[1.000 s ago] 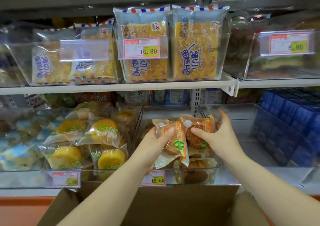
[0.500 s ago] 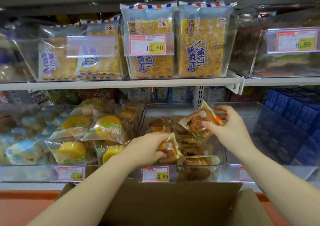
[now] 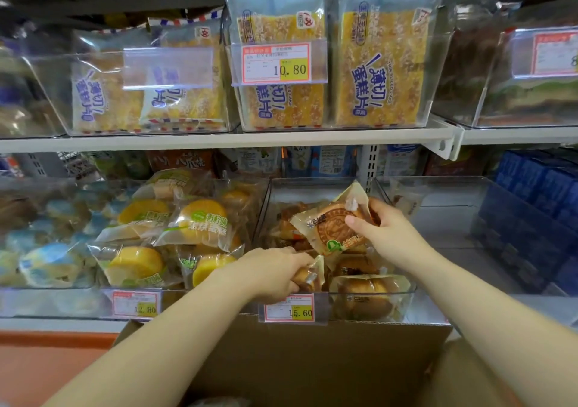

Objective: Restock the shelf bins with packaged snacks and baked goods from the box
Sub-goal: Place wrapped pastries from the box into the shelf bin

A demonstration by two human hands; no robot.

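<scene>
Since the earlier frame, our right hand [image 3: 384,231] has drawn its load a little leftward and turned the printed face toward us; our left hand [image 3: 272,275] has stayed low at the front.

Right fingers [image 3: 373,208] and thumb pinch the upper right edge of a pastry pack [image 3: 331,230], a round brown cake in clear wrap, held just above the packs already lying in the bin [image 3: 387,291]. Left fingers [image 3: 300,263] curl round a second pack [image 3: 309,277], pressed down just behind the front wall, above the price tag [image 3: 289,309] marked 15.60.

Beside this bin on the left lie yellow cakes [image 3: 200,222]; sliced-cake bags [image 3: 381,62] stand on the shelf [image 3: 250,139] above. The box [image 3: 312,363] sits directly below our forearms.

We judge the step to be placing: both packs are over their bin, neither released. Next, we should lower the right-hand pack flat onto the pile, let go with both hands, and reach back to the box; we cannot tell what remains in it.
</scene>
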